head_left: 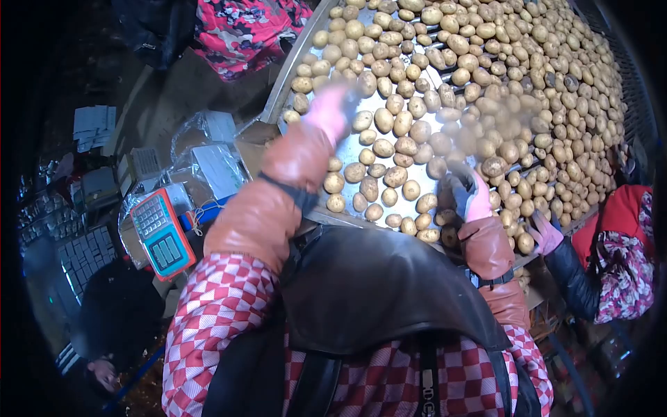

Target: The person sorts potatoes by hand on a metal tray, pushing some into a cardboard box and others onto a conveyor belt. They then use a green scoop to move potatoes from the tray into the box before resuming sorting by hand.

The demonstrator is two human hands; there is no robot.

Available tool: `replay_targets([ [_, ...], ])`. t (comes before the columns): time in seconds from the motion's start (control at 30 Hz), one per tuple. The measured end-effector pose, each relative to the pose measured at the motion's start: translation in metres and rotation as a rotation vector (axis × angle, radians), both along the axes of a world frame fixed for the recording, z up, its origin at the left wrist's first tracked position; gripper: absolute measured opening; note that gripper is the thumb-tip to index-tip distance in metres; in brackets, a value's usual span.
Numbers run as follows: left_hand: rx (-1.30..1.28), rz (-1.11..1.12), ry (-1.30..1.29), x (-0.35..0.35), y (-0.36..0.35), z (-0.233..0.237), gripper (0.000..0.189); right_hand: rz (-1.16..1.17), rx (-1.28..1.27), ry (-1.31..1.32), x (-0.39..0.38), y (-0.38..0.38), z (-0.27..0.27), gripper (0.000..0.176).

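Note:
Many potatoes lie spread over a metal sorting table in front of me. My left hand, in a pink glove with dark fingers, is over the potatoes near the table's left edge; motion smears its fingers. Nearer the front edge, my right hand wears the same kind of glove. Its dark fingers are stretched out among the potatoes, with none seen gripped in them. Brown sleeve covers wrap both my forearms.
Another person's gloved hand is at the potatoes on the right. An orange-framed scale or calculator lies to my left, near plastic-wrapped packs. A person in floral clothing is beyond the table's left side.

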State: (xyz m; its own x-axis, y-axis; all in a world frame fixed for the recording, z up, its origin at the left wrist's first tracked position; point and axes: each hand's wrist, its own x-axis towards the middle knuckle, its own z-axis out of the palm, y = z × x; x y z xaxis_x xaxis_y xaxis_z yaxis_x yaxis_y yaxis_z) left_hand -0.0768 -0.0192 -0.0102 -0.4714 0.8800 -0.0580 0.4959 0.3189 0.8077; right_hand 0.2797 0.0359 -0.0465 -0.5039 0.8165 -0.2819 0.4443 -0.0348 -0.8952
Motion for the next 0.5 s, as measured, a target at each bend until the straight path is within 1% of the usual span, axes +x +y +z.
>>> replay_targets([
  [0.03, 0.04, 0.051, -0.175, -0.025, 0.015, -0.004, 0.037, -0.06, -0.02, -0.007, -0.005, -0.002, 0.002, 0.033],
  [0.07, -0.208, 0.026, 0.602, -0.049, 0.029, -0.023, 0.048, -0.05, 0.008, 0.008, -0.007, -0.001, 0.007, 0.033],
  [0.1, -0.332, 0.05, 0.57, -0.054, 0.041, -0.005, 0.056, -0.051, -0.009, 0.084, -0.012, -0.003, 0.014, 0.033],
  [0.17, -0.452, 0.032, 0.584, -0.053, 0.046, -0.019, 0.053, 0.018, 0.084, 0.053, -0.01, -0.003, 0.003, 0.033],
  [0.2, -0.544, -0.168, 0.562, -0.052, 0.042, -0.026, 0.053, 0.016, 0.08, 0.053, -0.008, -0.003, 0.0, 0.033],
  [0.23, -0.632, -0.368, 0.536, -0.043, 0.039, -0.014, 0.053, 0.05, 0.112, 0.035, -0.005, -0.002, -0.003, 0.032],
  [0.27, -0.493, -0.453, 0.444, -0.04, 0.03, -0.01, 0.05, 0.079, 0.143, 0.018, -0.004, -0.001, -0.005, 0.031],
  [0.3, -0.517, -0.536, 0.392, -0.039, 0.019, -0.003, 0.047, 0.071, 0.137, 0.02, -0.002, -0.002, -0.007, 0.031],
  [0.37, -0.477, -0.656, 0.076, -0.063, -0.005, -0.008, 0.044, -0.078, -0.123, 0.085, 0.0, -0.002, -0.009, 0.03],
  [0.4, -0.456, -0.432, -0.208, -0.07, -0.016, -0.008, 0.043, -0.045, 0.006, 0.045, 0.001, 0.001, -0.008, 0.031],
  [0.43, -0.428, -0.199, -0.489, -0.073, -0.026, -0.004, 0.043, -0.049, 0.005, 0.044, 0.002, 0.001, -0.006, 0.031],
  [0.5, -0.343, 0.189, -0.784, -0.103, -0.042, -0.016, 0.036, -0.052, 0.023, 0.059, 0.0, 0.002, -0.002, 0.032],
])
